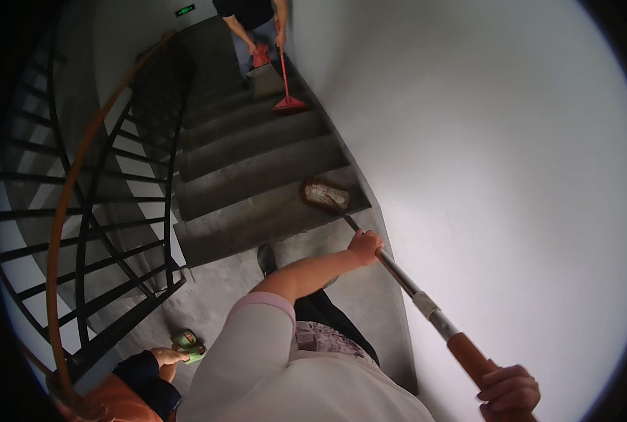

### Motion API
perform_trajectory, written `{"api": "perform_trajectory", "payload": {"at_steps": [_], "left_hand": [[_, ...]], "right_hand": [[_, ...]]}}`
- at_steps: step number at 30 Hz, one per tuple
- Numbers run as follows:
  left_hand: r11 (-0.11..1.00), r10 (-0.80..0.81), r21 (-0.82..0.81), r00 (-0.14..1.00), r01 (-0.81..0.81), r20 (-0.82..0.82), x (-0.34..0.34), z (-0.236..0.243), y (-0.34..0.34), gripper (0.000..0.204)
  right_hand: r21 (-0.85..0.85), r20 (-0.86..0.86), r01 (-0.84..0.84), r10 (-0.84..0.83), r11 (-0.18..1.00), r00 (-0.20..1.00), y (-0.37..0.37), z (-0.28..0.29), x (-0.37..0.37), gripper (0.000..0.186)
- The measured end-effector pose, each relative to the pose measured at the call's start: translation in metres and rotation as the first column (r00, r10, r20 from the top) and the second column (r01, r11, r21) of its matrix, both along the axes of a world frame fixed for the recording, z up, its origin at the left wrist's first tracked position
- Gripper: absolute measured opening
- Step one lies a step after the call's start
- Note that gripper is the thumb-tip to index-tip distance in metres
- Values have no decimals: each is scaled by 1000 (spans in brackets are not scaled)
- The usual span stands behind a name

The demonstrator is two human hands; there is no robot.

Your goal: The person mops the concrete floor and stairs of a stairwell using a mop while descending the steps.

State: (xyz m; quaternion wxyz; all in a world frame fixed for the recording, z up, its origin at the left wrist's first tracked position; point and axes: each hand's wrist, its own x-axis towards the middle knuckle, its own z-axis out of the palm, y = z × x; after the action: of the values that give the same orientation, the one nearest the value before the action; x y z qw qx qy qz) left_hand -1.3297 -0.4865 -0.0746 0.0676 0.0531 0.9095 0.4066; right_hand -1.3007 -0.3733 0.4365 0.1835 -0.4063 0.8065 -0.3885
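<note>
A long-handled dust mop (402, 277) runs diagonally from lower right up to the steps. Its pale head (327, 193) with a brown fringe rests on a stair just beyond the landing, near the wall. My left hand (366, 247) is wrapped round the metal pole, close to the head. At the pole's upper end, my right hand (510, 392) grips the orange-brown sleeve (472, 357). Both hands are closed on the handle.
Concrete stairs (257, 178) lead away, with a white wall (496, 176) at right and a black railing with a brown handrail (63, 204) at left. A person stands farther along with a red broom (289, 104) and dustpan (265, 81). Another person's green slippers (188, 344) show lower left.
</note>
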Motion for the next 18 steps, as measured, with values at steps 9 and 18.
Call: {"api": "perform_trajectory", "payload": {"at_steps": [9, 18], "left_hand": [[910, -394, -86, 911, 405, 122, -49, 4, 12, 17], [999, -33, 29, 999, 34, -24, -38, -14, -37, 23]], "right_hand": [[5, 96, 120, -120, 993, 988, 17, 2, -19, 24], [-183, 198, 22, 14, 983, 980, -18, -27, -27, 23]]}}
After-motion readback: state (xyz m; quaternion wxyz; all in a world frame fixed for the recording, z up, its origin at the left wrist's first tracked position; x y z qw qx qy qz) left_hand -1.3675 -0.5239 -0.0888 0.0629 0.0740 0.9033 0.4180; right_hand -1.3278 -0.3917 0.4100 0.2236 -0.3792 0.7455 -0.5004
